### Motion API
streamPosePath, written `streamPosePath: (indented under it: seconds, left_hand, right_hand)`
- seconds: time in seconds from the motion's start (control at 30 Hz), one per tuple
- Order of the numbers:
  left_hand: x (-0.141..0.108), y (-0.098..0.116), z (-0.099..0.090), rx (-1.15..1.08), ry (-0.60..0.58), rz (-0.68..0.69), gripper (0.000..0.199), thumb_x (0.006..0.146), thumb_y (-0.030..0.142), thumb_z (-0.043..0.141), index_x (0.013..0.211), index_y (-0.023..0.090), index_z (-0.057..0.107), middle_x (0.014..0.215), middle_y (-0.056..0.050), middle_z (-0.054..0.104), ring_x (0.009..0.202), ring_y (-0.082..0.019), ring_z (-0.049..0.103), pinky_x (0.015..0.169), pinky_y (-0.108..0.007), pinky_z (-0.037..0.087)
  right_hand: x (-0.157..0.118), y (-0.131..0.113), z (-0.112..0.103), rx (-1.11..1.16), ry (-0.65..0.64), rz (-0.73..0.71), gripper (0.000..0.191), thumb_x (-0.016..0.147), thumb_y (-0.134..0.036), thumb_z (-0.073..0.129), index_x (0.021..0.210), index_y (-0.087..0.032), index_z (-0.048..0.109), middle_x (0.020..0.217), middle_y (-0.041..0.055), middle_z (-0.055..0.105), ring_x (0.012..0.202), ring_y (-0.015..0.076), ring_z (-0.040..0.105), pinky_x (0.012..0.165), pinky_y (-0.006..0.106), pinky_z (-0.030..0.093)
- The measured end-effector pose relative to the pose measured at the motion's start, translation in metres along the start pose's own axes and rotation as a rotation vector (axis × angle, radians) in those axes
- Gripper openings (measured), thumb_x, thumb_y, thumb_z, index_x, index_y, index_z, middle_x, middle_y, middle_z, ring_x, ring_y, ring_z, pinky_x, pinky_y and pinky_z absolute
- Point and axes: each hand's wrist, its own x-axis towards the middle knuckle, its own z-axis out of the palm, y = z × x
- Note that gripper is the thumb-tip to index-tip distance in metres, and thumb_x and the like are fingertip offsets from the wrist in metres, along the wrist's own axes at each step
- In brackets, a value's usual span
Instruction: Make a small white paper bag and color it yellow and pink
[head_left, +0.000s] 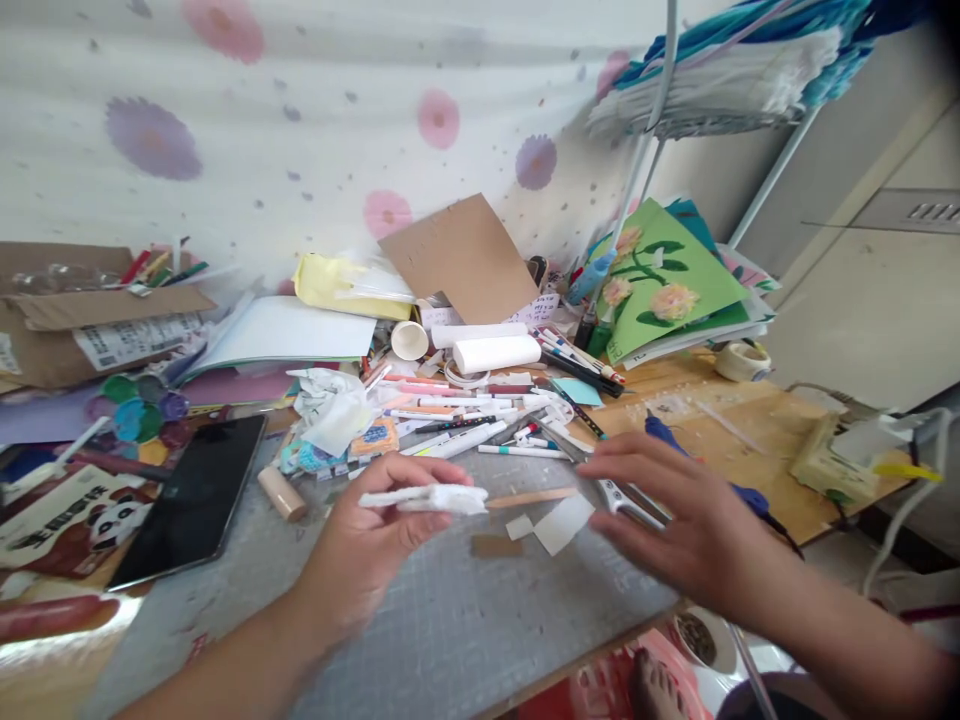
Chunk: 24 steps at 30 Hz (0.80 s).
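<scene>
Between the fingers and thumb of my left hand (375, 530) is a flat white piece (439, 497) with two thin prongs pointing left, held above the grey cutting mat (420, 650). My right hand (667, 510) hovers over the mat's right side, fingers apart and slightly blurred, with nothing visible in it. Just beyond its fingers lie metal scissors (619, 497). A thin wooden stick (531, 497) lies between the two hands. Near it are white paper scraps (564, 524) and a small brown cardboard piece (496, 546).
Many pens and markers (480, 437) are heaped behind the mat. A black tablet (191, 500) and a cardboard box (112, 310) are at the left. A blue glue gun (667, 437) lies at the right, near a green floral card (667, 275). White rolls (496, 352) lie behind the pens.
</scene>
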Motion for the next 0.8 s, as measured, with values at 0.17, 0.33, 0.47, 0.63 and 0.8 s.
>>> streamPosePath:
  seconds: [0.17, 0.33, 0.47, 0.63, 0.8]
  left_hand:
    - [-0.005, -0.002, 0.001, 0.09, -0.017, 0.014, 0.013, 0.073, 0.02, 0.075, 0.079, 0.024, 0.065, 0.098, 0.001, 0.07, 0.09, -0.017, 0.064, 0.079, -0.026, 0.049]
    - [-0.004, 0.0, 0.001, 0.056, -0.088, 0.049, 0.013, 0.071, 0.02, 0.077, 0.078, 0.024, 0.068, 0.093, 0.001, 0.071, 0.085, -0.016, 0.065, 0.073, -0.023, 0.051]
    - [-0.004, 0.002, 0.001, -0.043, -0.177, 0.052, 0.016, 0.068, 0.021, 0.081, 0.079, 0.025, 0.07, 0.11, -0.001, 0.067, 0.098, -0.022, 0.065, 0.08, -0.031, 0.053]
    - [-0.005, 0.003, 0.003, -0.1, -0.183, -0.021, 0.013, 0.069, 0.019, 0.079, 0.078, 0.024, 0.071, 0.112, -0.001, 0.065, 0.093, -0.02, 0.066, 0.076, -0.03, 0.055]
    - [-0.003, 0.002, 0.002, -0.072, -0.147, -0.033, 0.014, 0.067, 0.017, 0.08, 0.074, 0.022, 0.069, 0.102, 0.0, 0.067, 0.088, -0.017, 0.065, 0.074, -0.025, 0.053]
  right_hand:
    - [0.022, -0.056, 0.031, 0.14, -0.046, -0.117, 0.033, 0.076, -0.025, 0.072, 0.107, -0.017, 0.063, 0.103, 0.0096, 0.062, 0.091, 0.0222, 0.059, 0.08, 0.036, 0.05]
    - [0.038, -0.05, 0.04, 0.45, 0.003, 0.078, 0.01, 0.082, -0.013, 0.06, 0.073, -0.017, 0.06, 0.076, 0.0014, 0.06, 0.072, 0.0137, 0.055, 0.067, 0.026, 0.043]
    - [0.048, -0.037, 0.038, 0.816, -0.125, 0.433, 0.016, 0.081, -0.025, 0.063, 0.068, -0.018, 0.056, 0.064, -0.0031, 0.052, 0.061, 0.011, 0.045, 0.058, 0.024, 0.036]
    - [0.046, -0.042, 0.039, 1.049, -0.225, 0.469, 0.017, 0.08, -0.034, 0.064, 0.075, -0.018, 0.059, 0.067, -0.0029, 0.051, 0.063, 0.0114, 0.042, 0.056, 0.024, 0.033]
    - [0.043, -0.053, 0.038, 0.881, -0.125, 0.298, 0.012, 0.076, -0.026, 0.07, 0.076, -0.017, 0.063, 0.077, 0.0005, 0.057, 0.075, 0.0144, 0.051, 0.07, 0.028, 0.038]
